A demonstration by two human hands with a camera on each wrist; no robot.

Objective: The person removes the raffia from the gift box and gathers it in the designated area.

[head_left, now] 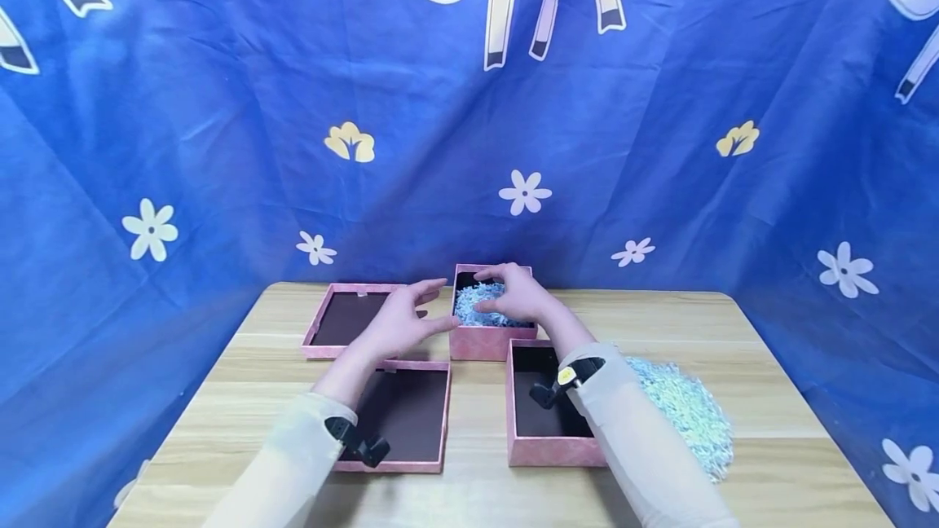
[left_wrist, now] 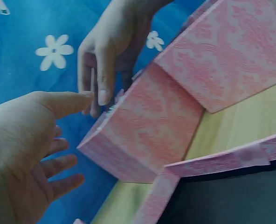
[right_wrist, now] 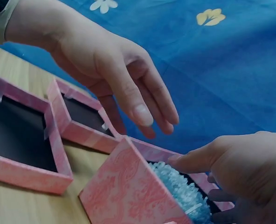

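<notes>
A small pink patterned box (head_left: 493, 344) stands at the back of the table, with light blue shredded paper (right_wrist: 180, 186) inside. Over its opening hovers my right hand (head_left: 519, 297), its fingers loosely bent and pointing down at the paper; in the right wrist view the thumb lies at the paper's edge. Nothing shows gripped in it. My left hand (head_left: 399, 321) is just left of the box, fingers spread and slightly bent, holding nothing. Its thumb reaches toward the box's near left corner; whether it touches cannot be told.
Two shallow pink lids with dark insides, a back one (head_left: 352, 318) and a front one (head_left: 407, 422), lie on the left. A larger pink box (head_left: 553, 452) stands front right, under the right forearm. Beside it is a pile of blue-green shredded paper (head_left: 689, 414). A blue curtain (head_left: 440, 210) hangs behind.
</notes>
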